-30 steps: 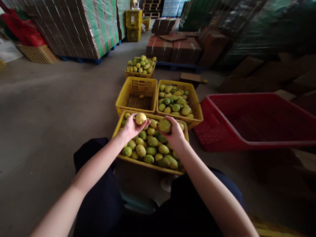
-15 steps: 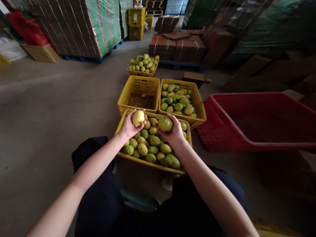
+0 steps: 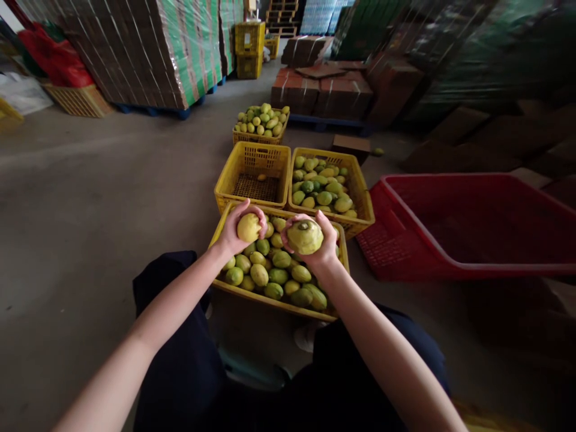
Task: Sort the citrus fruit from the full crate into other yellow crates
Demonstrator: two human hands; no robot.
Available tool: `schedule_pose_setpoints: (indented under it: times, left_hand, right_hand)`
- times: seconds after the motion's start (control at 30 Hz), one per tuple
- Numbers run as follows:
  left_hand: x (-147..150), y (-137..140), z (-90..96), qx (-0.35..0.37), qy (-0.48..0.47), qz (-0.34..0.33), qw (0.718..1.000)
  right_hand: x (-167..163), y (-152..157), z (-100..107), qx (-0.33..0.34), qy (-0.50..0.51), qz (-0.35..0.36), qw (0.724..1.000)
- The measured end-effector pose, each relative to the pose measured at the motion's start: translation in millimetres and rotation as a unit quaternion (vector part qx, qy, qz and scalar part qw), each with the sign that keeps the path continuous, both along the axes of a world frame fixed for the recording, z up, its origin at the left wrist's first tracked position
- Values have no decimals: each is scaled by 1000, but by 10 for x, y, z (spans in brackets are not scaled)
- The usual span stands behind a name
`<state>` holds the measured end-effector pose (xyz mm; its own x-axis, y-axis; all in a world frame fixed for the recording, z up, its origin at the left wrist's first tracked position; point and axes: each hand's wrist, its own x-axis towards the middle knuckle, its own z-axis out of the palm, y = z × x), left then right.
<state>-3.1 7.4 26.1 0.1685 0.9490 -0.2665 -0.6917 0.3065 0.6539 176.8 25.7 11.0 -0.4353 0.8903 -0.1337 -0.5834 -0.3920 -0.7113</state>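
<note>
My left hand [image 3: 233,233] is closed round a yellow lemon [image 3: 248,228], its fingers wrapped over the far side. In my right hand [image 3: 329,245] sits a larger, pale green-yellow lemon [image 3: 305,238], its stem end facing up toward me. Both hands hover above the near yellow crate [image 3: 270,302], which is full of green and yellow lemons [image 3: 279,276]. Behind my left hand stands another yellow crate [image 3: 220,187] with one small lemon [image 3: 261,177] on its floor. Right of that, a third crate [image 3: 365,207] holds many lemons.
A heaped crate of lemons [image 3: 261,122] stands farther back. To the right is a large red basket [image 3: 387,240]. Beyond are a small cardboard box [image 3: 351,146], stacked cartons [image 3: 319,90] on a blue pallet and wrapped pallet loads [image 3: 198,54]. My knees flank the near crate.
The right-hand lemon has been turned so its stem end shows, and that hand has come slightly nearer. The left hand has tilted, its fingers now wrapped further over its lemon.
</note>
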Motion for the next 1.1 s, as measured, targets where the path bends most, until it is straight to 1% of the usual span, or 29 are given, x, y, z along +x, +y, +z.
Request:
schedule_pose_setpoints:
  times: [0.13,0.23,0.3,0.37,0.4,0.47,0.53,0.6,0.67,0.8,0.87,0.97,1.03,1.1]
  left_hand:
    - [22,-56,78,-45,-6,-21,999]
    - [53,-59,102,-77,-20,-12,997]
    - [59,-22,71,-97,-33,21,995]
    - [50,38,3,-125,-60,74,988]
    - [42,71,-39,-140,-76,101,982]
    - [29,132,-120,-162,-96,150,971]
    - [30,176,-177,-171,-91,176,965]
    - [46,199,-199,-174,-73,175,966]
    - [70,205,-198,-182,-64,151,969]
    - [112,200,-180,-239,-76,115,961]
    - [125,194,-169,-250,-85,110,958]
    - [129,183,-142,-236,-92,140,957]
    - [120,179,-121,-230,-83,173,954]
    - [104,177,-107,-236,-81,176,952]
  right_hand:
    - [12,-65,97,-42,-51,-19,998]
    - [3,-67,151,-66,-65,-14,996]
    - [-19,-43,152,-87,-65,15,994]
    - [-59,-17,130,-118,-63,33,990]
    - [-83,-8,114,-133,-62,30,989]
    - [-130,3,83,-156,-61,1,986]
    - [-158,11,61,-168,-60,-35,983]
    - [-159,27,43,-182,-66,-57,979]
    - [-141,52,17,-207,-82,-70,972]
    - [-122,90,-59,-247,-112,-91,958]
    - [-133,91,-79,-259,-124,-97,953]
    - [-151,79,-57,-266,-148,-117,945]
    - [-151,71,-26,-252,-156,-123,947]
    - [-142,66,-6,-242,-151,-114,952]
